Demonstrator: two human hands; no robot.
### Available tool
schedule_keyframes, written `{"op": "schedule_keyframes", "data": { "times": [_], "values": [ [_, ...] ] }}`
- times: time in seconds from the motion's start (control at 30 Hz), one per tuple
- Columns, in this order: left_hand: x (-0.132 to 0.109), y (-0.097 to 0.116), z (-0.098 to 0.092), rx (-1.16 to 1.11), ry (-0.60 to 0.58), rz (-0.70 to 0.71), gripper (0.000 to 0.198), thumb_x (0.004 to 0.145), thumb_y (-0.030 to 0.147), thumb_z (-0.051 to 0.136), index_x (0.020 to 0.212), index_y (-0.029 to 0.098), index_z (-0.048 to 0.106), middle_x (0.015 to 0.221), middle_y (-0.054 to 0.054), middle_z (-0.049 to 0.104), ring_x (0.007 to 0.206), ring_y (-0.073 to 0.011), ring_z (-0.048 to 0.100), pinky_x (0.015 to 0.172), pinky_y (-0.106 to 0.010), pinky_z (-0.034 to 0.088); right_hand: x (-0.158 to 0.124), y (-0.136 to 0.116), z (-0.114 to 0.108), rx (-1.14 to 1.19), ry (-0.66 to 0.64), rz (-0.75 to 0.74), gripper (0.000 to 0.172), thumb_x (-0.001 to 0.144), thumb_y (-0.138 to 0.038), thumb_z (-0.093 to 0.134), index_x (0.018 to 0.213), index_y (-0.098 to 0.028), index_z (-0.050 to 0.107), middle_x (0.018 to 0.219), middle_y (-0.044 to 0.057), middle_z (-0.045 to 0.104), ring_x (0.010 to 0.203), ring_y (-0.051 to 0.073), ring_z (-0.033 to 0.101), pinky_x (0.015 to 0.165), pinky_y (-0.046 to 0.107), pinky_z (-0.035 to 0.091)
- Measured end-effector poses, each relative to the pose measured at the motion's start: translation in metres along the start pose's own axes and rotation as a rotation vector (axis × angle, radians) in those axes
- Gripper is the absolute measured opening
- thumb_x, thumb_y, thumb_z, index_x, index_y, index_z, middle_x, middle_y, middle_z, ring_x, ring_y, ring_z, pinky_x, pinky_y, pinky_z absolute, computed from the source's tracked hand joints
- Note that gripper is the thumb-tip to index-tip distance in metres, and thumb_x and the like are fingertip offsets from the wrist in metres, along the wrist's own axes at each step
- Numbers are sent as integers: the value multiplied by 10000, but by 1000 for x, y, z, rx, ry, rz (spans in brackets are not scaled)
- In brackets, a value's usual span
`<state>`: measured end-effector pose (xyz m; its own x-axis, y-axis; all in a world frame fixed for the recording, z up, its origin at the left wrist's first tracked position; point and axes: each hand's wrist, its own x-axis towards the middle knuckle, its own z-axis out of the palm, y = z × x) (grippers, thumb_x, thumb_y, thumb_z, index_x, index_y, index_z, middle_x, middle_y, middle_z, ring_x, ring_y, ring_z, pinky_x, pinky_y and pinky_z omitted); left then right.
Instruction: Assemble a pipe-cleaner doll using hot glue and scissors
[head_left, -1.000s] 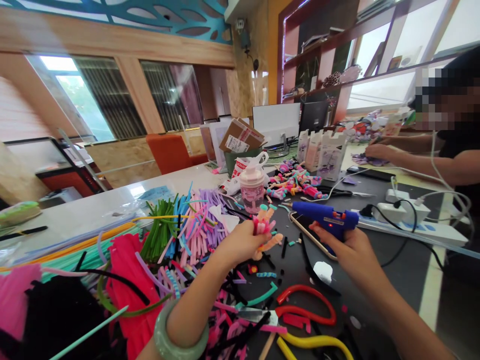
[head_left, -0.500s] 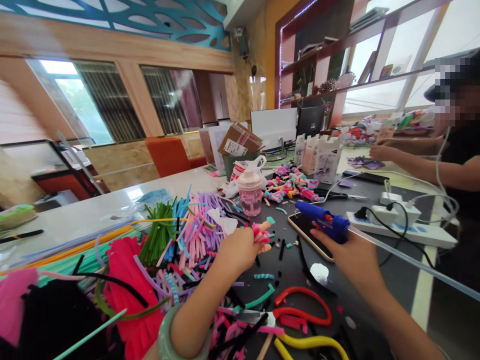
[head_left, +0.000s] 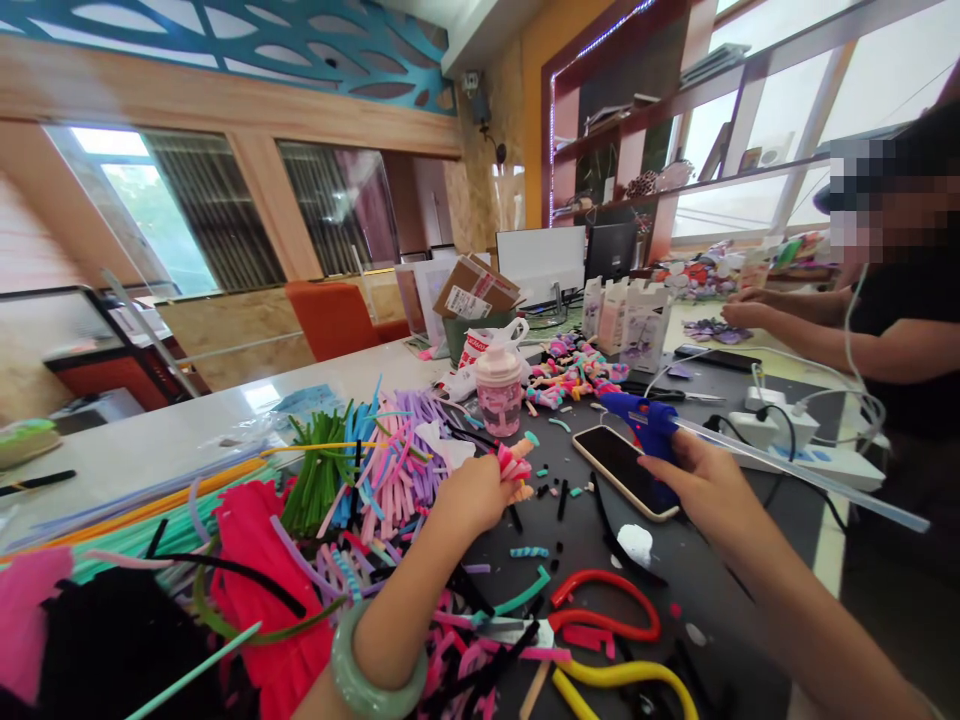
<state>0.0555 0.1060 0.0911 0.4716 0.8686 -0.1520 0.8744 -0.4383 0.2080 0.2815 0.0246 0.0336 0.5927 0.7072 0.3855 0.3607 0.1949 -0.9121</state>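
Note:
My left hand [head_left: 472,497] is closed around a small pink, peach and teal pipe-cleaner piece [head_left: 514,462], whose ends stick out past the fingers. A blue hot glue gun [head_left: 646,422] is in my right hand [head_left: 709,485], its nozzle pointing left and a long clear glue stick [head_left: 814,480] running out the back. The two hands are apart, with a phone [head_left: 622,470] lying between them under the gun. Below them rest scissors with a red handle loop [head_left: 652,610] and a yellow one [head_left: 637,678]. A white fluffy ball [head_left: 635,545] lies near my right forearm.
Bundled pipe cleaners [head_left: 401,450] and loose offcuts cover the left side. A lidded pink cup [head_left: 499,392] stands ahead, beside a heap of colourful pipe-cleaner pieces [head_left: 570,370]. Right are a power strip [head_left: 840,462] with cables and a co-worker's hands [head_left: 750,310] over purple pieces.
My right hand has tilted the glue gun, so its handle now points downward and more of the phone shows. My left hand keeps its hold, slightly turned. The view has shifted a little.

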Motion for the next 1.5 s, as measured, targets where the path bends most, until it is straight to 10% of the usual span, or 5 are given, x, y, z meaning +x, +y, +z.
{"op": "schedule_keyframes", "data": {
  "times": [0.53, 1.5],
  "values": [
    [4, -8, -1, -27, 0, 4, 343, 881, 378, 433, 1076, 168, 622, 1106, -161, 671, 1005, -282, 644, 760, -312, 464, 72, 11, 7, -695, 93, -708, 408, 785, -171, 479, 1178, -151, 586, 1126, 153, 644, 1046, 299, 603, 960, 477, 449],
    [2, -6, 1, -22, -24, 3, 348, 872, 369, 454, 1076, 144, 625, 1141, -177, 656, 1032, -290, 631, 805, -317, 462, 91, 31, 39, -820, 258, -857, 264, 843, -129, 450, 1077, -145, 572, 1037, 160, 602, 986, 280, 547, 899, 429, 430]
  ]
}}
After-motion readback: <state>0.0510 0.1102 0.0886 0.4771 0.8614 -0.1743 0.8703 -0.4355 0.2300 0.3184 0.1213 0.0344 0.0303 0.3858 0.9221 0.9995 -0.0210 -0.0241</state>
